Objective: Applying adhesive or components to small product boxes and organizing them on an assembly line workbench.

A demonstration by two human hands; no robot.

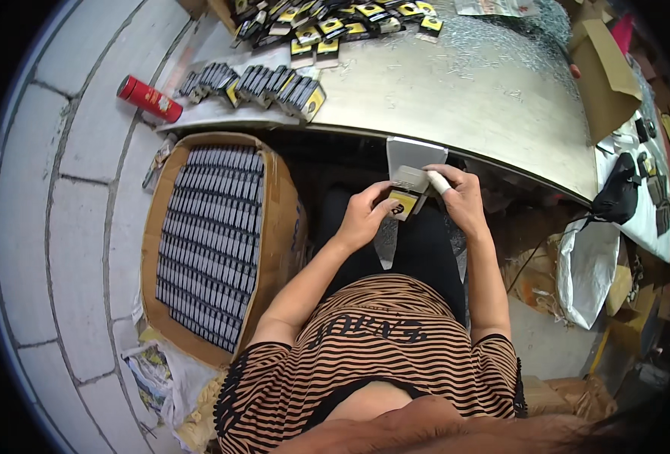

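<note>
In front of my lap, my left hand (364, 217) pinches a small yellow-and-black box (402, 204) by its left side. A pale, see-through flap stands up from the box's far end. My right hand (464, 198) is closed at the right side of the box, its fingertips at the flap; a white wrap (439, 181) covers one finger. What lies between those fingertips is too small to make out. Just beyond both hands, a light grey tray (417, 151) juts from the table's edge.
The table (456, 113) holds a heap of yellow-and-black boxes (331, 26), a row of them (255, 85), and scattered small clear pieces (494, 45). A red cylinder (149, 99) lies left. Beside my left arm stands a carton (282, 219) packed with boxes. A white sack (586, 265) is right.
</note>
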